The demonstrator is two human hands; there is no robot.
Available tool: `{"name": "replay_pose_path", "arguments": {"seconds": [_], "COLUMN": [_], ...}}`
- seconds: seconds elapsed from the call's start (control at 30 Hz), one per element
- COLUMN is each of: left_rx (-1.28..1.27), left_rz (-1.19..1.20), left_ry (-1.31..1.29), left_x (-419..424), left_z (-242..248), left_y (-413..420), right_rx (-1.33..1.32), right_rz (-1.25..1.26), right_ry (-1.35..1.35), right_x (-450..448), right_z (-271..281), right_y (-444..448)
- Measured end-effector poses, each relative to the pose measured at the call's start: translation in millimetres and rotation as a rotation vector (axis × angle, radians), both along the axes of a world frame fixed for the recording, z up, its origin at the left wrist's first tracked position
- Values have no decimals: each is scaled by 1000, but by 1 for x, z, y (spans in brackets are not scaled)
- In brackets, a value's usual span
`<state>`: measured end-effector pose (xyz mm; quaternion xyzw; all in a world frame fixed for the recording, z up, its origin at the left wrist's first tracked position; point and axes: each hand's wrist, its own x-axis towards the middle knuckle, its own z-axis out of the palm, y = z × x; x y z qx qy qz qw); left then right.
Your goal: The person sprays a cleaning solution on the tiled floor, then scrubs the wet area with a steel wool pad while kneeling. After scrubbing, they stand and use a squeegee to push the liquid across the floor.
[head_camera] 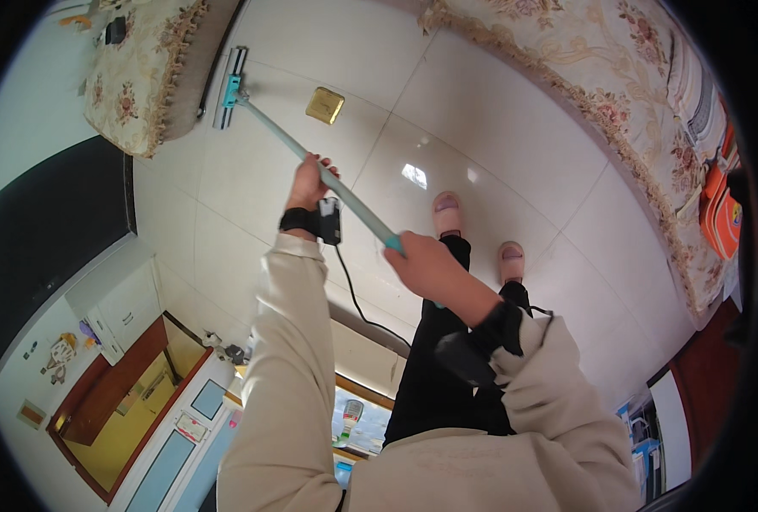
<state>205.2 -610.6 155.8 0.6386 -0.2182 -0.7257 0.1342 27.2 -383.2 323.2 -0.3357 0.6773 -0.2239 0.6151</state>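
Both my hands grip the pale green pole [363, 211] of a flat-headed floor mop. My left hand [310, 181] wraps around the middle of the pole. Closer to my body, my right hand [431, 267] is closed around the pole near its teal end, part of which the fingers hide. The mop head [230, 89], with a teal bracket, rests on the tiled floor beside a fringed sofa cover at the upper left. A small gold square tin or lid [325, 105] lies on the tiles to the right of the mop head.
Floral fringed covers drape the seat [126, 83] at upper left and the long sofa [583, 83] at right. An orange bag [721, 211] sits on the sofa. My shoes [447, 214] stand on glossy tiles [481, 128]. Behind my left arm, a bottle [351, 416] stands on a table.
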Motion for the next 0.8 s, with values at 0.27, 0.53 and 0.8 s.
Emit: {"name": "replay_pose_path", "arguments": {"seconds": [0.27, 0.53, 0.8], "left_rx": [446, 304, -256], "left_rz": [-442, -402, -444], "left_ry": [291, 172, -241], "left_x": [-90, -93, -85], "left_z": [38, 45, 3], "left_y": [214, 222, -10], "right_rx": [390, 285, 146], "right_rz": [-17, -137, -329], "right_ry": [8, -50, -306], "right_x": [-90, -72, -10], "right_z": [67, 54, -78], "right_y": [208, 231, -25]}}
